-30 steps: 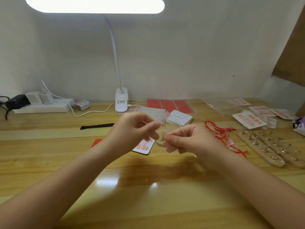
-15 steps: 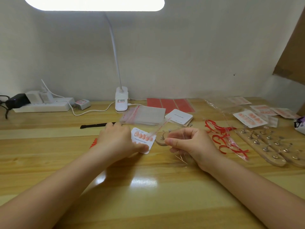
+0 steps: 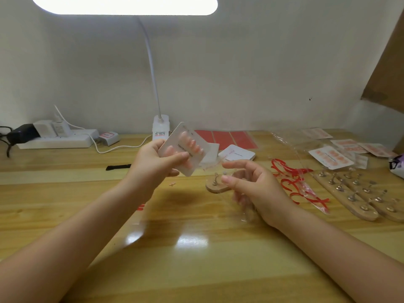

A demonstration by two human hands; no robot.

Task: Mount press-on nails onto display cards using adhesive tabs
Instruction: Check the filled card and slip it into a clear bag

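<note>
The left hand (image 3: pixel 153 162) holds a white display card (image 3: pixel 182 150) raised above the desk (image 3: pixel 196 248), thumb across the card's face and fingers curled behind it. The card is tilted, its long axis running from upper left, near the lamp base (image 3: pixel 161 127), down to lower right; a row of pink press-on nails (image 3: pixel 190 145) follows that axis. Printing on the card is too blurred to read. The right hand (image 3: pixel 255 186) hovers just right of the card with fingers loosely spread, apparently gripping nothing (a clear film (image 3: pixel 242 206) below the palm is hard to make out, and contact cannot be confirmed). Part of a small wooden nail stand (image 3: pixel 215 185) shows beyond the right hand, its far end hidden by the fingers. A stack of blank cards (image 3: pixel 237 153) and red adhesive sheets (image 3: pixel 227 137) lie behind. To the right lie red peeled strips (image 3: pixel 290 182), longer wooden stands with metal pegs (image 3: pixel 349 191) and finished cards (image 3: pixel 331 157). A power strip (image 3: pixel 54 138) sits far left.
</note>
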